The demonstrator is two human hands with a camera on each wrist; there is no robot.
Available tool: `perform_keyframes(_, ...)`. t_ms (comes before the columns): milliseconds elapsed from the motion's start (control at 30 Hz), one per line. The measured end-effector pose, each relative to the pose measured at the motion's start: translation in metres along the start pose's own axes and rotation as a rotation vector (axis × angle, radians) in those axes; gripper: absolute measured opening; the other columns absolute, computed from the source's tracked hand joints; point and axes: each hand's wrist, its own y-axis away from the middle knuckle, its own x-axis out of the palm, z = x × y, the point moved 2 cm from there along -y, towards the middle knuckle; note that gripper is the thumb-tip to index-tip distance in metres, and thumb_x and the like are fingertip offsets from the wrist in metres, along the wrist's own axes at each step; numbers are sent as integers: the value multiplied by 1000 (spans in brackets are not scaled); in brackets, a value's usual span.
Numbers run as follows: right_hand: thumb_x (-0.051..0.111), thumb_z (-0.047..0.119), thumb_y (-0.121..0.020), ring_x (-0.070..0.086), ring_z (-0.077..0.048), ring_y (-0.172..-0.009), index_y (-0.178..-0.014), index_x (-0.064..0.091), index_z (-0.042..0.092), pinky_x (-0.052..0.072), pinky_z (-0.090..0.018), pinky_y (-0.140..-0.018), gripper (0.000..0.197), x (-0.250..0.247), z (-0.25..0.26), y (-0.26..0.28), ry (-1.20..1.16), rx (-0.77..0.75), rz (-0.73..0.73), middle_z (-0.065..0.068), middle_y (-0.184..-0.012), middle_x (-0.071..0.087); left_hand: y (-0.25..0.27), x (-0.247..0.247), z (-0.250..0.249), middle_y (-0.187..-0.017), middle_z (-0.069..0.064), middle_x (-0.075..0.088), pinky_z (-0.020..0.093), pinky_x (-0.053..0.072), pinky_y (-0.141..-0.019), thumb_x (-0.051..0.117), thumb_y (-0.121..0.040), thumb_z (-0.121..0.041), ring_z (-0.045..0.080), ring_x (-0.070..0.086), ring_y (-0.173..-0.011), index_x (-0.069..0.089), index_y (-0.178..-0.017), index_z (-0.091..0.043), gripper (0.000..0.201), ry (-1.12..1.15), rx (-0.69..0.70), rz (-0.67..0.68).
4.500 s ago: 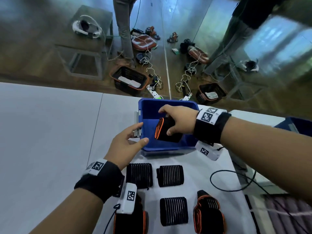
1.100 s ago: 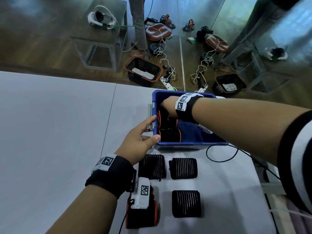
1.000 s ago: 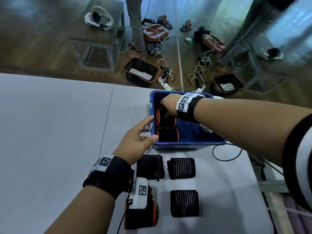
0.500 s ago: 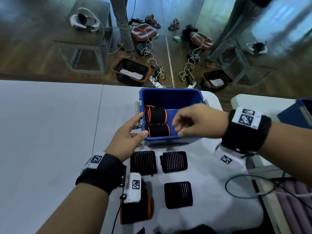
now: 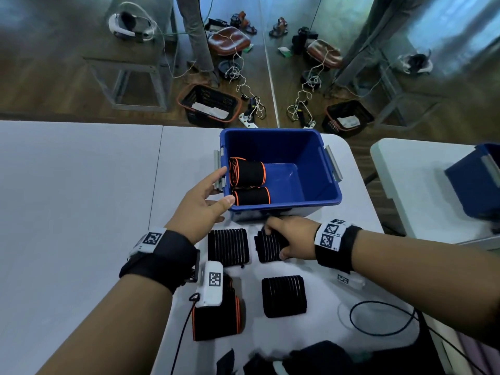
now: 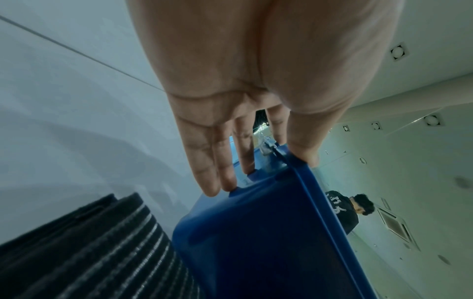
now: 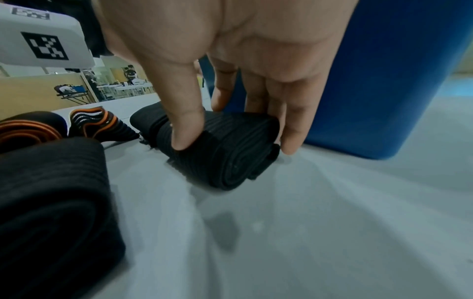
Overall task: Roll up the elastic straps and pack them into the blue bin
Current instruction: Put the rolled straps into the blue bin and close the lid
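The blue bin (image 5: 328, 197) stands at the table's far edge with two orange-edged rolled straps (image 5: 247, 173) against its left wall. My left hand (image 5: 205, 198) lies with straight fingers on the bin's near left corner (image 6: 256, 242), thumb on the rim. Just in front of the bin, my right hand (image 5: 286, 236) grips a black ribbed rolled strap (image 5: 266, 246), thumb on its near side and fingers on the far side (image 7: 230, 153). Two more black rolls (image 5: 228, 247) (image 5: 284, 296) and an orange-edged roll (image 5: 216, 318) lie on the table.
A black cable loop (image 5: 378, 318) lies at the near right. Dark fabric (image 5: 311, 355) sits at the table's near edge. A second blue bin (image 5: 473, 180) stands on a neighbouring table to the right. Baskets and cords litter the floor beyond.
My right hand left the second orange-edged roll in the bin, came back over the near rim and took hold of a black roll on the table. The left hand stayed at the bin.
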Motion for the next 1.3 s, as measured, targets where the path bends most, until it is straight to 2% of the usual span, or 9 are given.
perform_keyframes(167,82,21,-69,52,-21,-87,-104,41,26,43,-32,-71,54,1,2,-1,-24,-47,-18,3,-97,55,0,0,0,-137,-2,48,42,60,-88,64,-97,-24,-3,67,-100,41,-144,-52,59,-4,-7,-9)
perform_keyframes(333,85,24,-63,61,-24,-78,-92,37,35,54,-43,-70,57,-1,6,9,-109,-42,-23,2,-90,63,0,0,-1,-136,-3,46,45,60,-90,64,-97,-21,-25,58,-89,41,-146,-48,60,0,0,-16)
perform_keyframes(433,85,22,-65,61,-18,-69,-94,42,33,56,-42,-66,53,-14,8,27,-212,-47,-47,7,-84,61,0,0,-1,-135,-3,45,45,60,-90,64,-97,-21,-24,59,-88,41,-146,-48,60,0,-2,-19)
perform_keyframes(600,77,13,-73,62,-11,-78,-90,49,34,55,-35,-72,39,-64,12,69,-316,-96,-131,14,-88,61,0,0,0,-132,-3,46,44,60,-89,65,-96,-23,-7,64,-95,42,-145,-50,60,5,-1,-15)
perform_keyframes(733,79,13,-70,58,-18,-78,-91,49,30,52,-39,-72,40,-117,6,77,-295,-86,-245,5,-87,60,0,0,0,-133,-3,47,43,60,-89,65,-96,-24,-5,63,-97,42,-144,-50,59,16,1,-12)
perform_keyframes(833,83,20,-67,63,-16,-80,-98,50,28,54,-40,-76,46,-151,-4,58,-313,-47,-326,5,-89,65,0,0,1,-133,-4,47,41,60,-89,65,-96,-24,-7,63,-97,42,-144,-52,60,17,-2,-17)
perform_keyframes(933,79,-4,-74,67,-19,-89,-109,52,15,57,-34,-80,48,-169,-9,19,-424,-20,-247,-7,-100,70,0,0,2,-137,-3,47,43,60,-90,65,-96,-25,-18,61,-89,42,-144,-52,60,20,-1,-20)
perform_keyframes(1033,78,-5,-76,67,-24,-93,-109,58,16,57,-42,-88,44,-172,-6,-29,-341,9,-178,-4,-97,69,1,0,2,-137,-2,49,44,59,-91,65,-97,-24,-24,60,-85,42,-144,-51,60,25,-1,-20)
perform_keyframes(1300,81,16,-78,65,-24,-101,-116,63,19,53,-42,-92,41,-155,23,-108,-4,42,-19,0,-108,67,0,-1,2,-132,-3,52,42,59,-90,66,-96,-26,-5,67,-97,42,-142,-55,60,36,-29,-14)
